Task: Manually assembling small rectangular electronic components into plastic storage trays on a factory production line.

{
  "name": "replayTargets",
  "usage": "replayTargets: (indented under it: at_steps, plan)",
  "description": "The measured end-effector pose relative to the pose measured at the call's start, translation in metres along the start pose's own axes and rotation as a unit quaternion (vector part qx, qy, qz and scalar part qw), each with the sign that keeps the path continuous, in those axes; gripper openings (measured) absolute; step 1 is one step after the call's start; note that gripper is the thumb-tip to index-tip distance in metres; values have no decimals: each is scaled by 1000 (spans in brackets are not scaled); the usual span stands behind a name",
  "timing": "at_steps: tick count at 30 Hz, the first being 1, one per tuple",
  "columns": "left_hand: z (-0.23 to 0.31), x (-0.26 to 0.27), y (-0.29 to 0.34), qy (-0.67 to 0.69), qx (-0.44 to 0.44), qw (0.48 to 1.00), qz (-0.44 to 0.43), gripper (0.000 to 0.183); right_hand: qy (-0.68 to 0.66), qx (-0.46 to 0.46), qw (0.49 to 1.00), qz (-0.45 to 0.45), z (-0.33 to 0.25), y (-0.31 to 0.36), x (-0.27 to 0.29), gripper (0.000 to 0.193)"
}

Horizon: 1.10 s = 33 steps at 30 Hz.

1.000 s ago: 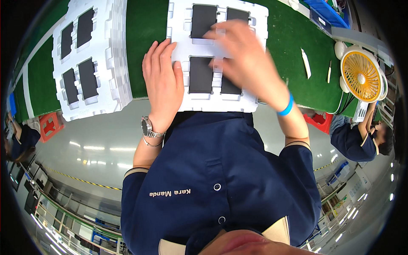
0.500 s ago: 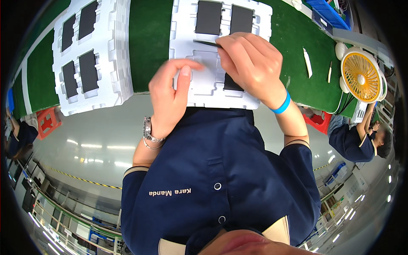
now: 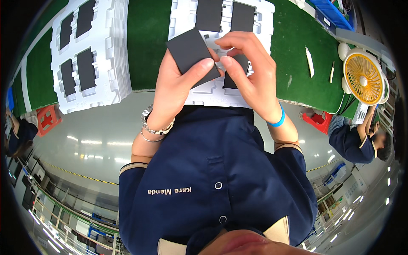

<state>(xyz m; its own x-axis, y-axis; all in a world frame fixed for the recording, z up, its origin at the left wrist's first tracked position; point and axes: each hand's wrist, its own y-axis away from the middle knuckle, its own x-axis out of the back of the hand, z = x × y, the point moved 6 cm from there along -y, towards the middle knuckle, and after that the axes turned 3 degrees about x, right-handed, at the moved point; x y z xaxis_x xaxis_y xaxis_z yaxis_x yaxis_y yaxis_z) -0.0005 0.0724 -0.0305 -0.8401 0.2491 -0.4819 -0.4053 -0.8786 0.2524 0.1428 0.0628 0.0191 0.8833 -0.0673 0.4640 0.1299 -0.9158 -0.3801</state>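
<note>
My left hand (image 3: 180, 83) grips a flat black rectangular panel (image 3: 193, 53), thumb on its face and fingers behind, tilted above a white moulded tray (image 3: 264, 29). Close by on the right, my right hand (image 3: 255, 72) hovers with thumb and index finger apart; nothing shows between them. A small dark square (image 3: 207, 36) appears just beyond the panel's right edge; I cannot tell whether it belongs to the panel. Two more black panels, one at the far left (image 3: 208, 16) and one at the far right (image 3: 242, 18), lie in the tray. Another panel (image 3: 230, 81) is partly hidden under my right hand.
On the left of the green bench (image 3: 146, 46) stands a stack of white trays (image 3: 119, 55) with several black panels on top. To the right are a white slim tool (image 3: 309, 62), a thin pen-like tool (image 3: 331, 72), a yellow fan (image 3: 362, 78) and a blue bin (image 3: 329, 15). People work at both sides.
The black panel, seen edge-on in my right hand before, is now in my left hand with its face turned up. My right hand has let go and its fingers have spread.
</note>
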Motion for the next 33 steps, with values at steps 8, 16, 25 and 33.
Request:
replayTargets:
  at_steps: [8, 16, 25, 33]
  plan:
    - [-3, 3, 2, -235, -64, 968, 65, 47, -30, -68, 996, -41, 12, 4, -5, 6]
    - [-3, 4, 3, -285, -60, 951, 104, 49, -45, -95, 992, -64, 18, 6, -6, 7]
    - [-2, 4, 2, -310, -81, 941, 107, 46, -114, -155, 980, -61, 27, 9, -7, 14]
    - [6, -5, 4, -373, -85, 918, 102, 41, -100, -168, 978, -71, 30, 8, -5, 13]
